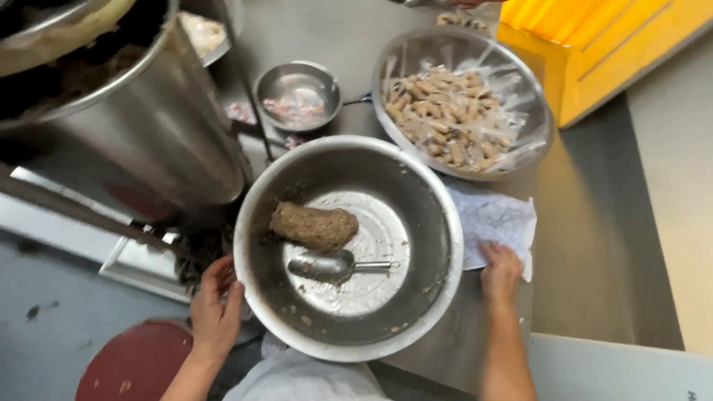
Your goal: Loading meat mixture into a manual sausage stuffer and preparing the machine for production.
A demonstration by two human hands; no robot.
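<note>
Seen from above my own head, my left hand (215, 312) grips the near-left rim of a large steel basin (438, 297), fingers curled over its edge. My right hand (501, 273) lies just right of the basin, fingers spread flat on a sheet of white patterned paper (496, 217) and closed on nothing. Inside the basin, left of its centre, sits an oblong lump of brown dough-like paste (314, 226), and just nearer to me than the lump lies a small metal scoop (327, 265), its handle pointing right; neither hand touches either one. To keep the basin steady I judge it best to hold the rim firmly with the left hand and press the paper flat so that it does not slide. Beyond the basin to the right stands a second steel bowl (536, 111) filled with small brown pieces in clear wrappers. Beyond the basin to the left is a small metal pan (298, 74), and further left a tall steel drum (160, 122).
</note>
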